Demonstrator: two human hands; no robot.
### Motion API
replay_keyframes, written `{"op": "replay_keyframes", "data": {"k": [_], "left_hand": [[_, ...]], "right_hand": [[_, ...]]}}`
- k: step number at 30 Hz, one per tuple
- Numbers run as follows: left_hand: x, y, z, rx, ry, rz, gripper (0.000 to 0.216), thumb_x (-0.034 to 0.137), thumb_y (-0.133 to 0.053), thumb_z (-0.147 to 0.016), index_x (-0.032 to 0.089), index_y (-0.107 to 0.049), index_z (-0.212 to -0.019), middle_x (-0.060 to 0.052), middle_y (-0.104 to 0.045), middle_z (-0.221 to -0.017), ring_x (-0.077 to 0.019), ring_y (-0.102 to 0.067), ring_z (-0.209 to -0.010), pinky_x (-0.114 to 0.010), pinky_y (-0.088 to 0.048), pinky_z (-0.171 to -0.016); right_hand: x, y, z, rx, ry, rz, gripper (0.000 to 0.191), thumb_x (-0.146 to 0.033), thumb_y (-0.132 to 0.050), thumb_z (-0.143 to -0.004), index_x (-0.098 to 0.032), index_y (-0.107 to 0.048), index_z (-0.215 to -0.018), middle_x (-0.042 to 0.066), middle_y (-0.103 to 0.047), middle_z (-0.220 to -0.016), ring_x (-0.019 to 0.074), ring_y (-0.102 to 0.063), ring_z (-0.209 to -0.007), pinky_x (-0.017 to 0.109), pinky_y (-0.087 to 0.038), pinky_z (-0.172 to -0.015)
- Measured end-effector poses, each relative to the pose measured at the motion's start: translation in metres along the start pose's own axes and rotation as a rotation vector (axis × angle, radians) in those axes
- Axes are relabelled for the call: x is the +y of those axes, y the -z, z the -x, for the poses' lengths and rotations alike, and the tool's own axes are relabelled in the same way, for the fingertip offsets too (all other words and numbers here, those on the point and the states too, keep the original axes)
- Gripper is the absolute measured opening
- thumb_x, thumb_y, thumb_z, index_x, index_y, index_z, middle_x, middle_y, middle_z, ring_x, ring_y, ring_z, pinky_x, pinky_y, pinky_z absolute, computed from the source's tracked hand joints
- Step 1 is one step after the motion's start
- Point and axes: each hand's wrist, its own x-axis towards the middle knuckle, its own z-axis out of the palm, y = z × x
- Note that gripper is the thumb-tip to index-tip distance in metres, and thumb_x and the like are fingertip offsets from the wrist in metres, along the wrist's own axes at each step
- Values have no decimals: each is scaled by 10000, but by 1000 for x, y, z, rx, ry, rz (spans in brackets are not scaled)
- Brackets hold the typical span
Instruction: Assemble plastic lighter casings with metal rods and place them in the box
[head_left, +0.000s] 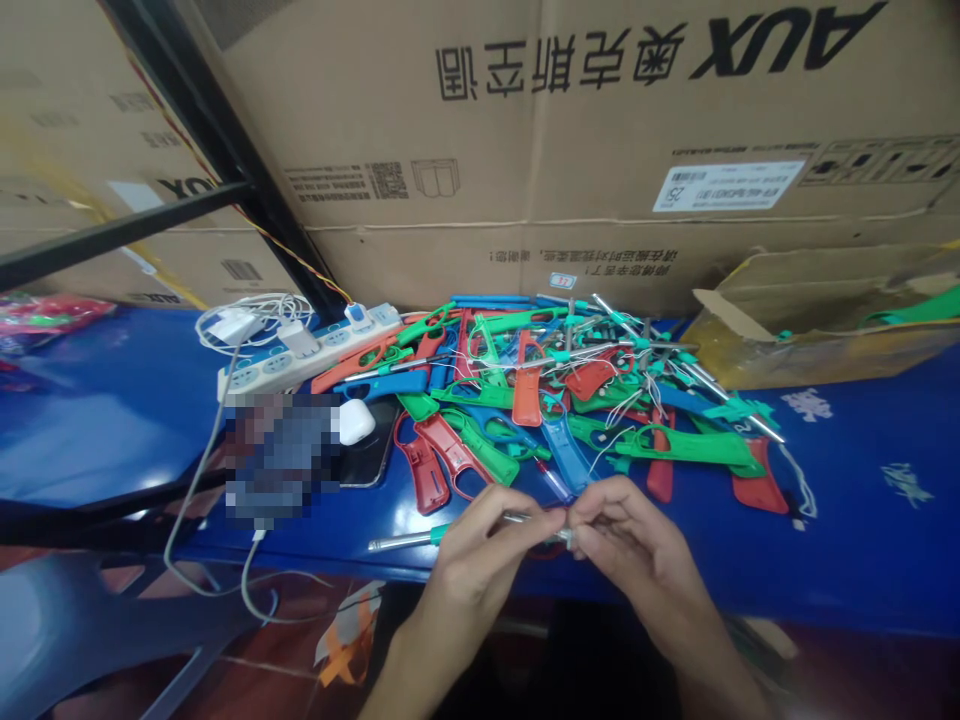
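My left hand [484, 545] is closed round a metal lighter tube [390, 543] with a green collar [438, 535]. The tube's bare tip points left over the table's front edge. At its other end, the fingers of my right hand [630, 530] are pinched together close to my left fingertips. A small pale piece shows between them, too small to make out. Just beyond my hands lies a heap of red, green and blue plastic lighter handle shells [570, 450], mixed with metal tubes [697, 375] and thin white wires [626, 405].
A white power strip [274, 370] with plugs and cables stands back left. A pixelated device [281, 460], a white earbud case [355, 423] and a dark phone [371, 460] lie left of the heap. An open carton [840, 350] sits at right, large cardboard boxes [570, 130] behind.
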Motion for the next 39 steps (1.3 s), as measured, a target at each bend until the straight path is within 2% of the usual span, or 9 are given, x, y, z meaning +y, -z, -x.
{"op": "replay_keyframes", "data": {"k": [9,14,18,25,27,29,31,33,39], "left_hand": [[8,3,-4,15,-54,-76,376,87,-616,-1004,211,-643,-1358,-81,-713,-1060,-182,-628,-935,-325,-552,-806],[16,2,-5,63,20,-193,344,208,-590,-1036,325,-667,-1350,-100,-556,-1463,-292,-481,-1342,-545,-419,-1114],[25,-10,-6,63,32,-61,399,236,-516,-1069,407,-609,-1416,-51,-381,-1625,-286,-386,-1463,-570,-364,-1185],[32,-2,-16,-243,73,-131,588,242,-398,-1100,349,-228,-1652,-70,-133,-1747,-302,-147,-1598,-589,-308,-1239],[30,5,-19,-221,142,-200,624,257,-443,-1091,303,-190,-1660,-119,-255,-1707,-296,-259,-1558,-558,-365,-1211],[26,11,-21,-149,183,-300,509,254,-504,-1074,260,-384,-1568,-132,-509,-1527,-289,-437,-1422,-522,-438,-1138],[20,13,-23,-85,165,-405,250,229,-543,-1055,227,-623,-1292,-101,-658,-1250,-279,-548,-1229,-480,-490,-1025],[14,14,-28,-82,127,-477,136,203,-552,-1046,195,-684,-1075,-80,-677,-1067,-262,-585,-1068,-433,-508,-913],[11,15,-59,-472,79,-703,127,217,-661,-982,166,-723,-884,-64,-704,-919,-264,-646,-904,-407,-520,-805]], "right_hand": [[12,3,-1,-51,100,-90,263,-430,-578,-1018,-241,-622,-1195,17,-674,-831,158,-642,-719,267,-554,-685],[6,1,-1,-76,153,51,260,-395,-604,-1006,-252,-702,-1200,82,-729,-1061,210,-696,-957,324,-593,-864],[-4,-3,0,-133,273,174,222,-362,-682,-959,-284,-787,-1139,83,-773,-1119,257,-722,-1048,372,-592,-944],[-2,1,2,27,445,136,84,-251,-759,-894,-297,-791,-957,37,-774,-908,224,-730,-857,327,-603,-799],[1,6,5,48,487,159,114,-212,-731,-907,-290,-764,-984,33,-743,-884,210,-703,-844,314,-588,-769],[5,13,8,112,491,223,123,-180,-711,-913,-279,-739,-980,26,-712,-860,193,-677,-819,290,-569,-736],[9,18,12,191,461,294,132,-160,-699,-917,-275,-719,-979,16,-695,-851,173,-659,-784,265,-554,-714],[12,21,14,233,449,341,144,-160,-686,-926,-280,-707,-1003,15,-693,-876,166,-662,-786,252,-554,-715],[6,17,13,85,497,511,219,-163,-676,-945,-306,-710,-1108,8,-713,-970,150,-697,-852,225,-559,-775]]}}
